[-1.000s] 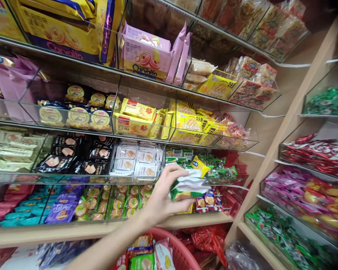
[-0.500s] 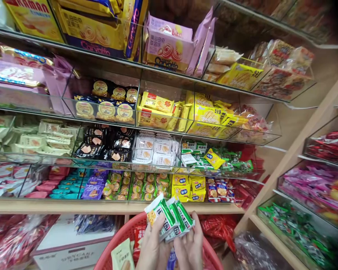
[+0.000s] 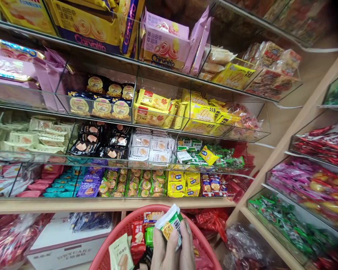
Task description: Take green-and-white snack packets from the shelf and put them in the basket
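Low in the view, both hands together over a red basket (image 3: 121,228), closed around a small bunch of green-and-white snack packets (image 3: 170,225). Left hand (image 3: 161,251) wrapped about the lower left of the bunch, thumb up along the front packet; right hand (image 3: 187,249) pressed against the right side, fingers curled behind. Packets upright, slightly tilted to the right, tops clear above the fingers, held just above the basket's middle. Wrists cut off by the bottom edge.

Inside the basket, more goods: a pale green wafer packet (image 3: 120,253) leaning at the near left, a red packet (image 3: 137,236) beside it, a small green one (image 3: 149,236) just left of the hands, an orange-printed packet (image 3: 152,216) behind.

Beyond, a wooden shelf board (image 3: 73,205) carrying clear plastic bins. Lowest row: teal and purple packets (image 3: 86,185), round-biscuit packs in green (image 3: 135,183), yellow packs (image 3: 183,183), red-and-white packs (image 3: 212,184). Next row up: black packets (image 3: 101,144), white packets (image 3: 150,148), and a bin of green-and-white packets (image 3: 197,153) matching those in the hands, with one yellow packet (image 3: 207,155) lying on top. Higher still, yellow biscuit packs (image 3: 152,107) and pink boxes (image 3: 166,45). On the right, a second shelf unit with bins of wrapped sweets (image 3: 307,183). Below left, a white carton (image 3: 62,243) under the shelf board.
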A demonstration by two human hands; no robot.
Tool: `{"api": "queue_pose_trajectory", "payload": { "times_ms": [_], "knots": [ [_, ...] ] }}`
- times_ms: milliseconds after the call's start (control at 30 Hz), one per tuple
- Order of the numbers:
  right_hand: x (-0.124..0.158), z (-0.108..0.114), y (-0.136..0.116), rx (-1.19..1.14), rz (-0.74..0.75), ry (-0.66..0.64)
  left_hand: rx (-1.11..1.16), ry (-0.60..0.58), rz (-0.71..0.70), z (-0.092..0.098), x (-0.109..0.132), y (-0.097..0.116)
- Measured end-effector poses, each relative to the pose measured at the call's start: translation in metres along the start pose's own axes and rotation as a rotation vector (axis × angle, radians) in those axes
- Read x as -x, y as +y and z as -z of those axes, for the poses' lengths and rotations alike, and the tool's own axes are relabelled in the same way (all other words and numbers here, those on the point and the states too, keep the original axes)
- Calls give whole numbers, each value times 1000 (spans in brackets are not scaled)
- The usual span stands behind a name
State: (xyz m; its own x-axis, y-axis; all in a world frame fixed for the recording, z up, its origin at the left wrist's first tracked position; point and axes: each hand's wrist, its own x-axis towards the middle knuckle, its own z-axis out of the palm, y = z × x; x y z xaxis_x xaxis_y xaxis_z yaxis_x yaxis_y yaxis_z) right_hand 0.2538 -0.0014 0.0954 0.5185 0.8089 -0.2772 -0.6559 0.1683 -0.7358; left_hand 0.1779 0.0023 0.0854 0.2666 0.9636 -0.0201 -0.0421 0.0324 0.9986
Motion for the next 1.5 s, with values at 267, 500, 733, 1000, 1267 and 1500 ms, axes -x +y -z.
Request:
{"api": "queue_pose_trajectory", "payload": {
  "times_ms": [267, 500, 733, 1000, 1267, 1500],
  "knots": [
    [5, 1, -5, -117, -308, -25, -762, -406, -353, 70, -11, 54],
    [16, 3, 9, -16, -456, -193, -1188, -753, -489, 81, -13, 103],
    [26, -4, -4, -132, -537, -278, -969, -700, -385, 91, -12, 91],
    [24, -5, -4, -38, -456, -218, -676, -315, -407, 124, -16, 89],
    [21, -2, 3, -85, -532, -304, -885, -598, -504, 101, -6, 90],
    [10, 6, 18, -19, -426, -290, -1043, -681, -502, 91, -3, 93]
  ]
}}
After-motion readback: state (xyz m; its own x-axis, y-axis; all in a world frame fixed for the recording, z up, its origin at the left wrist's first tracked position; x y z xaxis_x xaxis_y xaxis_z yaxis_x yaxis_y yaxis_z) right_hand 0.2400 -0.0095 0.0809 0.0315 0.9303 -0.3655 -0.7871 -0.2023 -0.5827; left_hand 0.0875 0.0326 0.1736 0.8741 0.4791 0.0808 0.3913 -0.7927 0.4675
